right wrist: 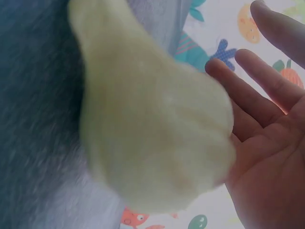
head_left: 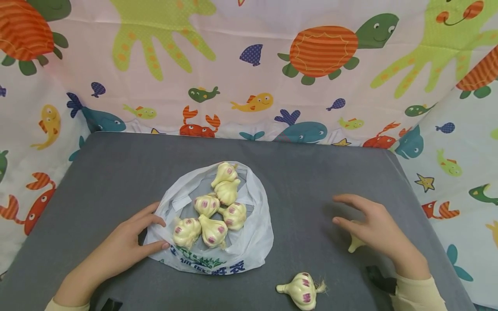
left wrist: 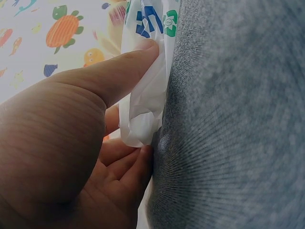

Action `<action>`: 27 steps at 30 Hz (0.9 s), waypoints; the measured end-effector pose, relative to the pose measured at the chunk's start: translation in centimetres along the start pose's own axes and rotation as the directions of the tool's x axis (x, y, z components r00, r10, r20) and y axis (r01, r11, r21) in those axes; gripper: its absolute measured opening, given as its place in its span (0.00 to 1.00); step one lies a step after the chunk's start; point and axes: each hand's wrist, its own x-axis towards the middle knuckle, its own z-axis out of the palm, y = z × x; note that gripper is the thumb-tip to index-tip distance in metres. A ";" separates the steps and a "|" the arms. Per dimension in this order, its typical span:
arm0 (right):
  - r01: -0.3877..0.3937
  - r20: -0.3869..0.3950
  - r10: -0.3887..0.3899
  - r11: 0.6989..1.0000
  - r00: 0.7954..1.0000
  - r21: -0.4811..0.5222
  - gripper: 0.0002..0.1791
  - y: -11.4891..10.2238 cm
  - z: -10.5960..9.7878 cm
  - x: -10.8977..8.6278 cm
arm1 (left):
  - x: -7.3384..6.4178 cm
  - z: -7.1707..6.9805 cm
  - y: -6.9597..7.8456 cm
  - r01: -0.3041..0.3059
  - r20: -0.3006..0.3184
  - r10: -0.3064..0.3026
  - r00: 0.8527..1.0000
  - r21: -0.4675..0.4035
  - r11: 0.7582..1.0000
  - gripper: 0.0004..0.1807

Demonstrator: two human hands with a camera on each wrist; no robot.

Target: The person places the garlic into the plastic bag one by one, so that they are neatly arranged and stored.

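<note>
A white plastic bag (head_left: 262, 224) lies on the grey table with its mouth spread wide. Several garlic bulbs (head_left: 214, 231) with purple patches rest inside it. Against the bag's left side is my left hand (head_left: 124, 239), its thumb and fingers spread apart and touching the plastic. The left wrist view shows the left thumb (left wrist: 128, 67) along the printed side of the bag (left wrist: 147, 90). My right hand (head_left: 375, 224) hovers at the right, thumb and index finger apart, over another garlic bulb (head_left: 355, 244) that it partly hides. That bulb (right wrist: 152, 124) looms large beside the right palm.
One more garlic bulb (head_left: 303, 290) with stringy roots lies near the front of the table (head_left: 311, 181). A curtain (head_left: 233, 73) printed with sea animals hangs behind the table and along both sides. Dark straps (head_left: 381, 280) show near the wrists.
</note>
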 end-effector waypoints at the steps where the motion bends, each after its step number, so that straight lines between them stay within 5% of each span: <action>1: -0.011 -0.001 0.011 1.000 1.000 -0.001 0.27 0.1 -0.1 -0.2 | 0.0 0.0 0.0 0.001 0.003 -0.001 1.000 0.000 1.000 0.23; 27: -0.247 0.048 0.247 0.969 0.968 -0.016 0.29 2.5 -1.3 -3.8 | 0.1 0.1 0.3 -0.006 -0.008 0.006 1.000 0.005 1.000 0.23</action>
